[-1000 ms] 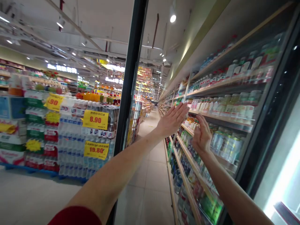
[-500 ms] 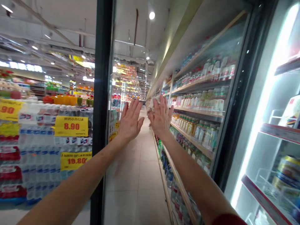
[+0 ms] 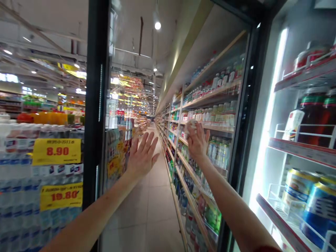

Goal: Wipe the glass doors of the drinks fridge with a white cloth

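A glass fridge door with a black frame [image 3: 96, 105] stands swung out in front of me. My left hand [image 3: 141, 154] is spread flat at the glass, fingers pointing up, with nothing in it. Higher and to the right, my right hand [image 3: 197, 140] presses a crumpled whitish cloth [image 3: 191, 127] to the same pane. Its fingers lie over the cloth and hide part of it. Through the glass, or mirrored in it, shelves of bottles [image 3: 220, 115] show behind the right hand.
At the right, the lit fridge holds blue cans [image 3: 321, 210] and dark bottles [image 3: 315, 115] on wire-fronted shelves. Left of the door are stacked bottle packs [image 3: 23, 196] with yellow price signs [image 3: 57, 151]. A tiled floor [image 3: 157, 210] shows through the pane.
My right hand has moved right across the glass with the cloth, away from the left hand. The left hand is slightly lower in view. The view has shifted rightward, showing more of the fridge.
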A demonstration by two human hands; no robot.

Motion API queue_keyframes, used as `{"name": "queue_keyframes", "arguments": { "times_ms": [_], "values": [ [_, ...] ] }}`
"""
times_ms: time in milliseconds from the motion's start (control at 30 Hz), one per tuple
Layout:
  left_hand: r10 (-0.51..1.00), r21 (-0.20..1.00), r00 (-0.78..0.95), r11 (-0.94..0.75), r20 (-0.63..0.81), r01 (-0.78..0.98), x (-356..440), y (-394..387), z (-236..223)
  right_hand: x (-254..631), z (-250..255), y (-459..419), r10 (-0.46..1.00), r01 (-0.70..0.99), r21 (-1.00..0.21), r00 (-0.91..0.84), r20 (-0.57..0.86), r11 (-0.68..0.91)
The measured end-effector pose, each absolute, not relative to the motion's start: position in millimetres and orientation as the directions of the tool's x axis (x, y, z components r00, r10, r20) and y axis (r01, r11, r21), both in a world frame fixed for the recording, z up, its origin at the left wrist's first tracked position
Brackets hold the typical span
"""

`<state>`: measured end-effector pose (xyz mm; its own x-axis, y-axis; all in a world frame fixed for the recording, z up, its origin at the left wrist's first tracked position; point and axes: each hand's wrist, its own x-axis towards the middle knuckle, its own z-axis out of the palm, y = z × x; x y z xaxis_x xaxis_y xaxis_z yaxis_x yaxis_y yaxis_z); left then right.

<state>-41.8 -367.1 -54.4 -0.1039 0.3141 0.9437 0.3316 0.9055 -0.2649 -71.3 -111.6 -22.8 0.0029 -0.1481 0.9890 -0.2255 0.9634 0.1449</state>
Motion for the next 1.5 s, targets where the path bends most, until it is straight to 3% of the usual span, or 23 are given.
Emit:
{"name": "queue_keyframes", "arguments": {
  "times_ms": [100, 167, 200, 267, 367, 400, 433, 467, 567, 600, 667, 733, 800, 867, 967, 1000, 1067, 1167, 1200, 1267, 1400, 1433, 1500],
  "values": [
    [0.331, -0.28, -0.097, 0.896, 0.939, 0.343, -40, -360, -67, -77, -23, -43, 0.291, -0.223, -0.263, 0.103, 0.951, 0.939],
    [0.329, -0.282, -0.084, 0.896, 0.941, 0.343, -40, -359, -68, -80, -25, -22, 0.462, -0.255, -0.42, 0.136, 0.876, 0.871],
    [0.328, -0.282, -0.084, 0.897, 0.941, 0.342, -41, -360, -67, -80, -29, -25, 0.478, -0.265, -0.434, 0.13, 0.868, 0.861],
    [0.324, -0.279, -0.087, 0.9, 0.942, 0.334, -42, -361, -65, -77, -41, -54, 0.359, -0.269, -0.326, 0.083, 0.93, 0.906],
    [0.323, -0.278, -0.092, 0.903, 0.942, 0.327, -45, -362, -64, -68, -63, -98, -0.161, -0.294, 0.143, -0.038, 0.986, 0.945],
    [0.321, -0.276, -0.09, 0.904, 0.943, 0.328, -46, -362, -65, -66, -69, -101, -0.258, -0.297, 0.231, -0.057, 0.964, 0.927],
    [0.321, -0.276, -0.087, 0.902, 0.943, 0.33, -47, -362, -65, -65, -73, -96, -0.257, -0.285, 0.23, -0.06, 0.965, 0.931],
    [0.322, -0.278, -0.082, 0.901, 0.943, 0.334, -48, -362, -66, -65, -75, -86, -0.154, -0.257, 0.138, -0.041, 0.987, 0.956],
    [0.335, -0.296, -0.065, 0.895, 0.94, 0.335, -50, -363, -66, -69, -78, -61, 0.361, -0.198, -0.34, 0.079, 0.929, 0.919],
    [0.339, -0.299, -0.065, 0.894, 0.939, 0.332, -51, -363, -67, -71, -79, -64, 0.422, -0.204, -0.397, 0.096, 0.901, 0.895],
    [0.341, -0.299, -0.077, 0.897, 0.937, 0.325, -53, -364, -67, -72, -86, -89, 0.29, -0.229, -0.269, 0.063, 0.955, 0.936],
    [0.34, -0.299, -0.083, 0.9, 0.937, 0.318, -55, -365, -67, -70, -93, -122, -0.075, -0.268, 0.068, -0.014, 0.997, 0.961],
    [0.335, -0.296, -0.076, 0.902, 0.939, 0.315, -56, -365, -69, -68, -98, -137, -0.283, -0.29, 0.262, -0.032, 0.959, 0.92],
    [0.319, -0.279, -0.076, 0.905, 0.945, 0.321, -56, -363, -71, -68, -97, -125, -0.169, -0.262, 0.158, -0.021, 0.985, 0.952],
    [0.277, -0.236, -0.082, 0.915, 0.957, 0.328, -56, -358, -75, -69, -94, -93, 0.322, -0.195, -0.312, 0.02, 0.946, 0.93],
    [0.266, -0.225, -0.082, 0.917, 0.961, 0.329, -55, -356, -76, -69, -95, -91, 0.403, -0.193, -0.39, 0.032, 0.915, 0.9],
    [0.259, -0.219, -0.076, 0.915, 0.963, 0.339, -55, -354, -75, -68, -101, -106, 0.316, -0.219, -0.304, 0.024, 0.948, 0.927],
    [0.259, -0.22, -0.068, 0.909, 0.963, 0.355, -55, -355, -74, -64, -118, -140, -0.184, -0.304, 0.16, -0.051, 0.982, 0.939],
    [0.263, -0.224, -0.064, 0.907, 0.963, 0.356, -54, -356, -76, -64, -122, -142, -0.268, -0.316, 0.236, -0.06, 0.962, 0.919],
    [0.278, -0.239, -0.065, 0.906, 0.958, 0.35, -52, -360, -84, -64, -127, -127, -0.191, -0.289, 0.167, -0.059, 0.98, 0.943],
    [0.345, -0.295, -0.098, 0.895, 0.934, 0.334, -44, -368, -115, -67, -131, -79, 0.39, -0.189, -0.386, -0.02, 0.921, 0.903],
    [0.354, -0.302, -0.109, 0.893, 0.929, 0.333, -43, -369, -122, -67, -136, -79, 0.434, -0.187, -0.431, -0.023, 0.9, 0.883],
    [0.36, -0.303, -0.128, 0.894, 0.924, 0.33, -41, -370, -131, -66, -149, -95, 0.305, -0.223, -0.311, -0.063, 0.95, 0.924]
  ]
}}
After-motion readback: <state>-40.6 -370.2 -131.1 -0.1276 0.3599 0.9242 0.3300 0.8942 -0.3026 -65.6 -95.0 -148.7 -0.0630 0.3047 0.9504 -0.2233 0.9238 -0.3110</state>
